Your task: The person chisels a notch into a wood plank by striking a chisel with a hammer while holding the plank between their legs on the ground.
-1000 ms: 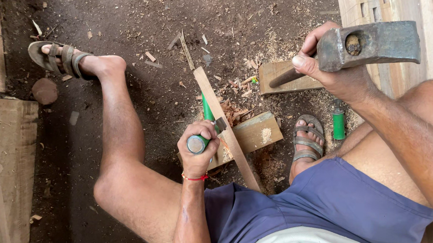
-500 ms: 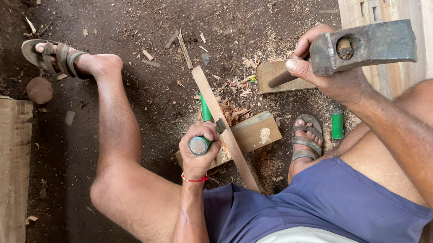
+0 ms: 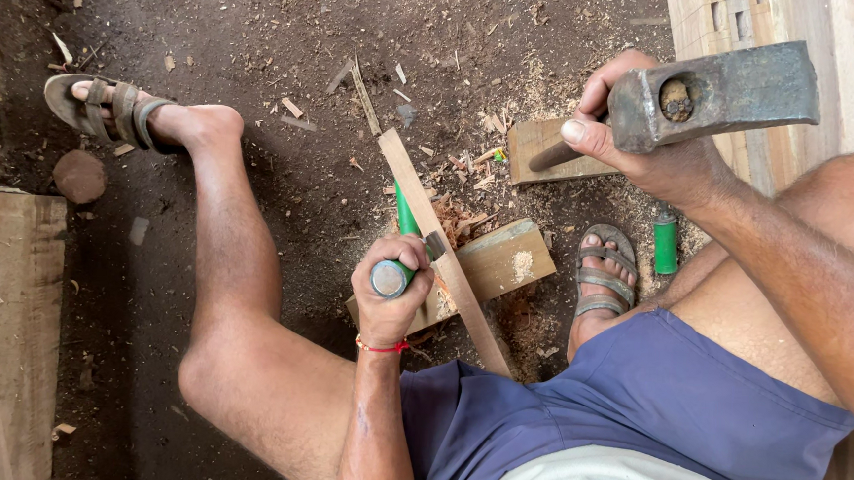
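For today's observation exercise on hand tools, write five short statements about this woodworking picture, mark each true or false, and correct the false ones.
1. The left hand grips a green-handled chisel. True.
2. The right hand holds a saw. False: it holds a hammer with a heavy metal head, raised above the work.
3. The chisel is set against a thin wooden strip lying across a wood block. True.
4. The person is barefoot. False: a sandal is on each foot.
5. The ground is swept clean. False: wood chips and sawdust lie scattered.
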